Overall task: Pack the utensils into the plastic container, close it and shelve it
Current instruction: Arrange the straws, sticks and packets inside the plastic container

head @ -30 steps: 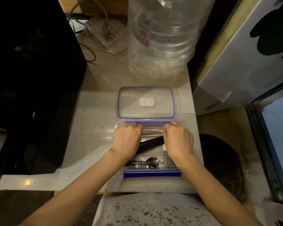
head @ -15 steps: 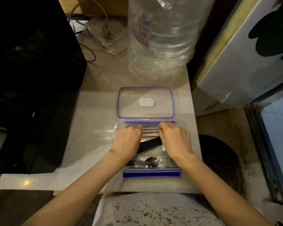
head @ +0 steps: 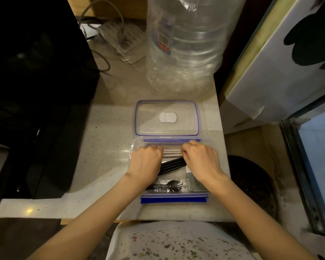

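Pale speckled stone counter (head: pixel 109 139), dim warm light, bright glint near front left edge. Large black glossy appliance (head: pixel 36 81) along left edge. Big clear plastic water jug (head: pixel 184 44) at back edge, grey cable (head: pixel 103 59) beside it. White panel (head: pixel 281 76) leaning past right edge; glass pane (head: pixel 319 152) further right.

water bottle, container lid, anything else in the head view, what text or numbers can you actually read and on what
No text can be read anywhere.
Big clear water bottle: its label has a barcode with digits and a red strip below, both too blurred to read.
Container lid: a white tab in the middle, with no lettering visible.
Wrapped black utensil: no print visible on the clear wrapper.
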